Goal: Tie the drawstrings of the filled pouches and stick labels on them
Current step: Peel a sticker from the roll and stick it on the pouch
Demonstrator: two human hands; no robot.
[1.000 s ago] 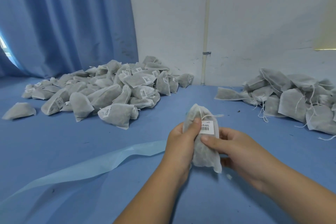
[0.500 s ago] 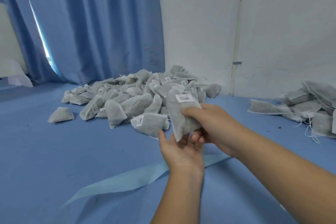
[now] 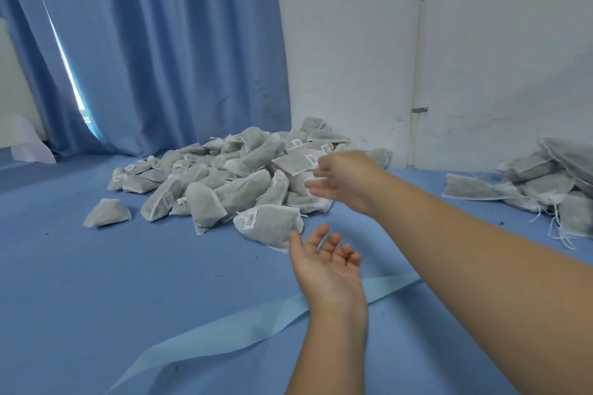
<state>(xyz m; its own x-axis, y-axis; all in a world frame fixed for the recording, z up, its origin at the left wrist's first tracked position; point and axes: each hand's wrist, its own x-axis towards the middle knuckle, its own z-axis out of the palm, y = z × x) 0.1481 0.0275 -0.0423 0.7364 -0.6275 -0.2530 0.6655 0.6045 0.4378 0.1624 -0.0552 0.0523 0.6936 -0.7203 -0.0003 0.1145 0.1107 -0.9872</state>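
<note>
**Both hands empty above the pouch heap**

A pale blue fabric strip lies across the blue desk. The left hand hovers palm-up, fingers relaxed. Beyond it, the blurred right hand is spread, gripping nothing, over the heap of grey labelled mesh pouches. A heap of grey pouches with loose strings lies far right.

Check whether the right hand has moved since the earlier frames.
Yes. The right hand has gone forward, away from the left hand, and now overlaps the near edge of the labelled pouch pile; earlier it was short of the pile.
</note>
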